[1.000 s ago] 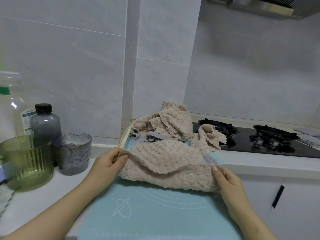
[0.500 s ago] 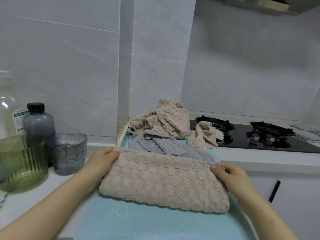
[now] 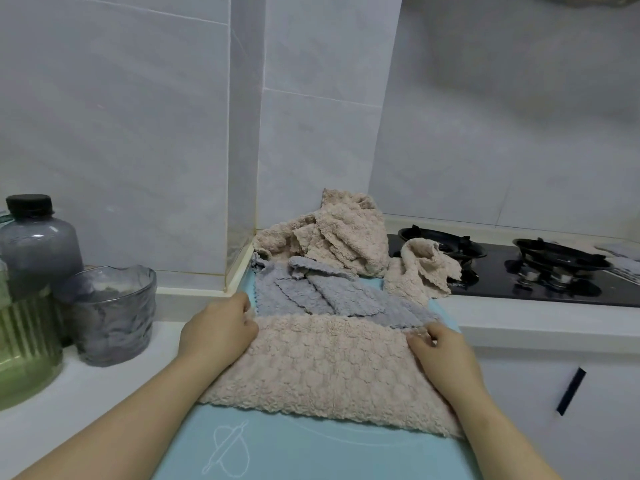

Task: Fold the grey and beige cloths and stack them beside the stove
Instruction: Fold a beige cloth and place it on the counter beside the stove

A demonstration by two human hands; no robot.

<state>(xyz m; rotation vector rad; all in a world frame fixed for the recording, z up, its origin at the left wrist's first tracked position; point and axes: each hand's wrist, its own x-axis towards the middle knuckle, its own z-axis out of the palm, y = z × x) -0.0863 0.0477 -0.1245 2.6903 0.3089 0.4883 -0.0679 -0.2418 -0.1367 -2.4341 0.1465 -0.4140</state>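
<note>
White counter [image 3: 86,403] fills the lower frame, 7 to 4 o'clock. Black stove [image 3: 540,289] at 3 o'clock, two burners. Blue mat [image 3: 311,452] at 6 o'clock, rolling-pin print on it. On the mat, low centre, the beige cloth [image 3: 329,372] lies flat as a wide band and looks doubled over once. Its far long edge runs 9 to 3 between the hands.

Beyond it, at 12 o'clock of the mat, a loose beige heap [image 3: 349,233] sits against the wall corner. Crumpled grey cloths [image 3: 311,292] lie just in front, touching the band's far edge. One more small beige cloth [image 3: 420,268] at 2 o'clock is draped over the stove's near-left edge. Far left at 9 o'clock: green ribbed container [image 3: 24,351], grey glass [image 3: 110,317], dark-capped bottle [image 3: 38,244].

Left hand [image 3: 218,329] pinches the band's far-left corner, fingers curled onto the edge. Right hand [image 3: 445,351] pinches the far-right corner the same way.

Judged step: squaring the first beige fold; nothing stacked yet. To do it well:
- Line up the far edges layer on layer.
- Keep both corners taut so the plush doesn't bunch.
- Smooth from the middle out toward 9 and 3, then bring one short end over the other.
- Keep the grey cloths from getting trapped under the far edge.

The fabric looks thick and will likely spring open unless pressed flat.
</note>
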